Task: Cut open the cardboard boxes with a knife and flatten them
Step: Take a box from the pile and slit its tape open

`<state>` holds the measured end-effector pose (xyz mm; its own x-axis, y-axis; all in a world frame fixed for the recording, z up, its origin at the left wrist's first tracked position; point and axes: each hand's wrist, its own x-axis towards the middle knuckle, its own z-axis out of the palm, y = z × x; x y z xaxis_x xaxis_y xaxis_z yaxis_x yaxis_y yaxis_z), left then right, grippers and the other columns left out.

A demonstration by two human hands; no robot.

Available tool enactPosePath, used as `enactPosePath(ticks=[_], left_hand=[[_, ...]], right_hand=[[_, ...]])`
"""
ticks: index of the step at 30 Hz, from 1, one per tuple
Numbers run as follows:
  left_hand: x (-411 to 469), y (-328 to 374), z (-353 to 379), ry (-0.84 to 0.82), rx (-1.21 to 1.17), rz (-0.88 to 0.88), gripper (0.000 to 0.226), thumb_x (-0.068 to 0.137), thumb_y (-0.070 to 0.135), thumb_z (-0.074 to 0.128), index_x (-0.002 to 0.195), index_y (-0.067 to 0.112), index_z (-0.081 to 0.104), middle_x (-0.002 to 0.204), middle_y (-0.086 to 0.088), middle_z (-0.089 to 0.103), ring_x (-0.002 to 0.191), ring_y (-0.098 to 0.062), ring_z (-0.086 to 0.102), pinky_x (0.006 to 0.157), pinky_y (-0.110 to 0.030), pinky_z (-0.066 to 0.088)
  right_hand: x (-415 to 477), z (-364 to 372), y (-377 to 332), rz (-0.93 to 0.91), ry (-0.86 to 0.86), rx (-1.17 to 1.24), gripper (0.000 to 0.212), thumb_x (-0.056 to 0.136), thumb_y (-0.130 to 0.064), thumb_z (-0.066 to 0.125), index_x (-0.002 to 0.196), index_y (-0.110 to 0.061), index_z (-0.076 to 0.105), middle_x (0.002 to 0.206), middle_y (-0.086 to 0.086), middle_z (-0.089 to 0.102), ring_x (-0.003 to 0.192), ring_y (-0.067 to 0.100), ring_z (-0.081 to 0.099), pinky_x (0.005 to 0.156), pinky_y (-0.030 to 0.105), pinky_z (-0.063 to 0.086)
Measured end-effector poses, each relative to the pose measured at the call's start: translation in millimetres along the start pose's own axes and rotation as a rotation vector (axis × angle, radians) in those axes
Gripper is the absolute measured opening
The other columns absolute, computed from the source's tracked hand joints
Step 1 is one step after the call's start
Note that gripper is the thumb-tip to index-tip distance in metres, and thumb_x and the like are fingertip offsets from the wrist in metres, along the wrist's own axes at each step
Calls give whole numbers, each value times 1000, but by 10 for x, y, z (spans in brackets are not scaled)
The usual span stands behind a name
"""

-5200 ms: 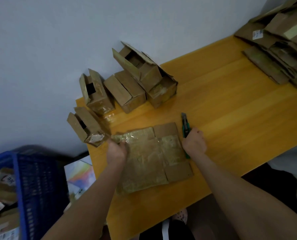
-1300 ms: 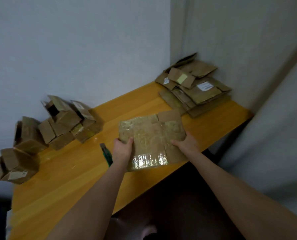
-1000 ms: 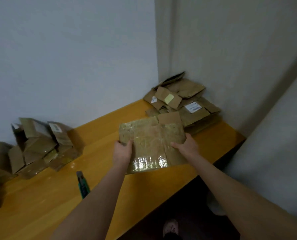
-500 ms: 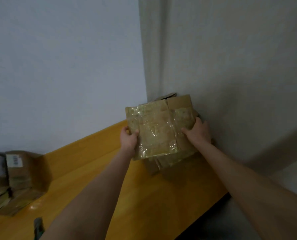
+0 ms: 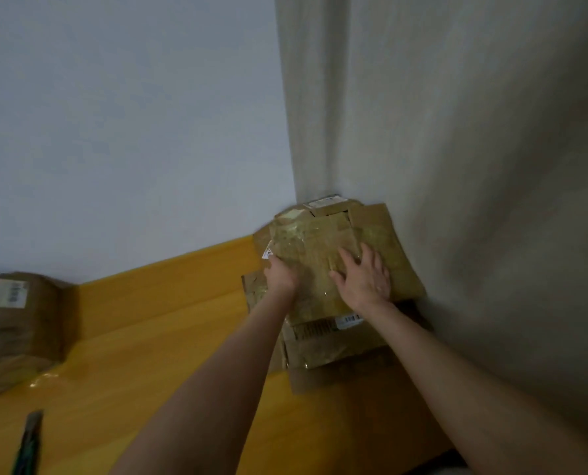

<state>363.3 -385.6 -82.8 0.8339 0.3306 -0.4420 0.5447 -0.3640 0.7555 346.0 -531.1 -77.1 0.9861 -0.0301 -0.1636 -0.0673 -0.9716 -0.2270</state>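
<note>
a yellow wooden table (image 5: 148, 371) meets two walls. in the corner sits a pile of flattened cardboard (image 5: 333, 347), with a tape-covered flattened box (image 5: 306, 255) on top. upright boxes (image 5: 21, 323) stand at far left. the right hand (image 5: 364, 279) presses the top box, fingers spread flat. the left hand (image 5: 280, 277) touches its left edge; how its fingers lie cannot be told. a knife (image 5: 28, 443) lies on the table at bottom left.

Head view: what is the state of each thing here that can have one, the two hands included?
flattened box, flat, taped, lying on top of the stack.
stack of flattened boxes, piled in the wall corner on the table.
right hand, open, palm pressing the flattened box.
left hand, at that box's left edge; fingers hidden, grip unclear.
knife, lying on the table, untouched.
uncut boxes, assembled, not flattened.
</note>
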Motion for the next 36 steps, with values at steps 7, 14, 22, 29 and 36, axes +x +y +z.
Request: enactPosePath(ticks=[7,14,22,29,36], left_hand=[[-22,-213,-203,-80,367,54,56,97,18,48,148,11,27,148,-18,22,127,-37,41,106,-43,41],[-268,-563,-733,207,761,171,64,95,20,53,150,10,22,153,-13,22,137,-32,32,101,-42,41],[-581,-947,-1547,336,886,163,68,94,19,53,151,11,18,155,-12,20,138,-31,32,104,-40,36],[-1052,-1696,-2481,408,917,156,64,94,20,54,150,13,23,156,-11,19,139,-31,30,104,-40,37],[-1538,-2523,-3445,409,920,182,66,94,23,54,152,14,22,158,-11,14,144,-29,22,111,-40,30]], right_hand=[[150,172,76,77,-226,40,64,98,-53,37,154,-32,14,161,11,3,147,37,2,118,53,14],[65,135,-408,-136,-3,-26,67,95,-49,46,151,-24,20,160,13,4,147,37,0,119,50,10],[-462,280,-1578,-441,-40,32,55,98,-31,50,148,-23,28,159,8,6,148,31,2,117,44,18],[-1207,527,-2504,-530,-31,-8,55,98,-31,49,149,-24,28,160,7,6,148,31,2,117,42,13],[-2197,881,-3487,-565,-27,-18,55,98,-26,47,149,-25,28,160,8,6,148,30,1,117,40,15]])
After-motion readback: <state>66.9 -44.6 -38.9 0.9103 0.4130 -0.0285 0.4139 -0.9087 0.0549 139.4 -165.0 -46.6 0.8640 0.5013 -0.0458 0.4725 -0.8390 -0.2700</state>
